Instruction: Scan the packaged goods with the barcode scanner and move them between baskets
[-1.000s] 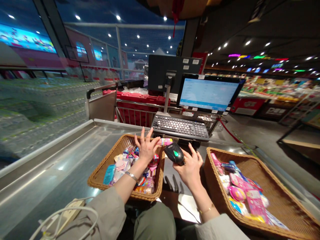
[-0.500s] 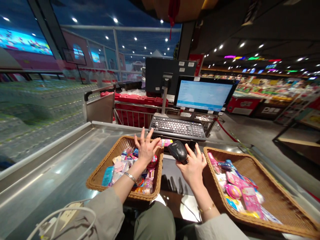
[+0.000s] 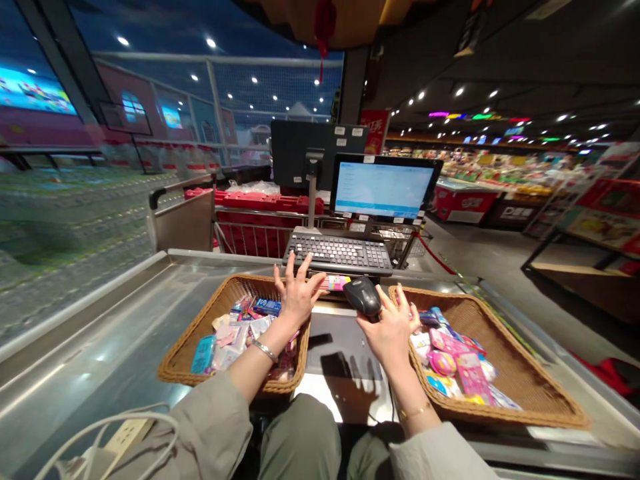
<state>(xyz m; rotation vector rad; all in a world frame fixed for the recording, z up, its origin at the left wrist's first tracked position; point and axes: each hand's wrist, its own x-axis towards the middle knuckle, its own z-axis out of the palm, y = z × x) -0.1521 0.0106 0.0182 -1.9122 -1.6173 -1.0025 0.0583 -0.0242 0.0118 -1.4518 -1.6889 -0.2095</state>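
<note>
My left hand (image 3: 296,300) pinches one end of a small pink packet (image 3: 339,283) with a yellow part, its other fingers spread. My right hand (image 3: 393,330) is wrapped round a black barcode scanner (image 3: 363,296), whose head points at the packet from very close; whether they touch I cannot tell. Beneath my left hand and wrist stands a wicker basket (image 3: 175,360) of small mixed goods, partly hidden by my arm. To the right of my right hand, a second wicker basket (image 3: 530,387) holds pink toys and other packaged items.
Behind my hands lie a keyboard (image 3: 340,252) and a lit screen (image 3: 383,188), with the back of another monitor (image 3: 295,153) beside it. A power strip (image 3: 125,437) with white cables sits at the lower left on the metal counter (image 3: 130,320). Trolleys (image 3: 250,233) stand beyond the counter.
The view has shifted slightly to the right. My left hand with the packet and my right hand with the scanner have moved a little relative to the baskets, still holding the same things.
</note>
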